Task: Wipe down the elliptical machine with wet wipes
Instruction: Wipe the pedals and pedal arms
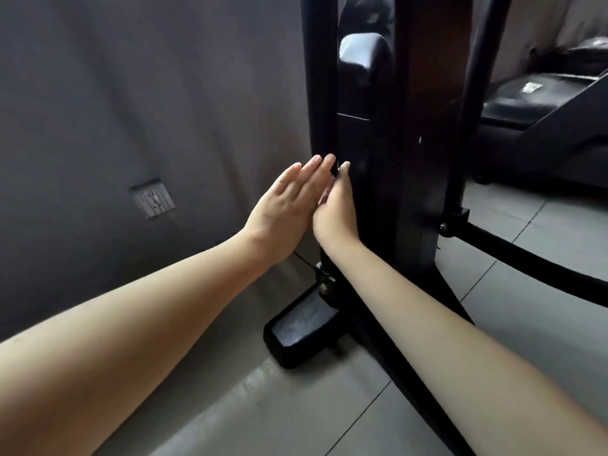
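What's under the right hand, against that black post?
Only the machine's black post shows around the right hand. Its palm covers whatever lies beneath, so no wipe can be seen. The left hand lies flat beside it, fingers straight.

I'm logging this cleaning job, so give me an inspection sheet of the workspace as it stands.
Surface: grey tiled floor.
Job's things: black elliptical machine with its base foot on the floor; no wet wipe seen.
Clutter: nothing seen.
Hands: left hand flat with straight fingers, its fingertips at a thin upright bar; right hand against the machine's column, its fingers mostly hidden.
Cables: a thin cord seems to run down from the wall socket.
Surroundings: grey wall; another black machine behind, to the right.
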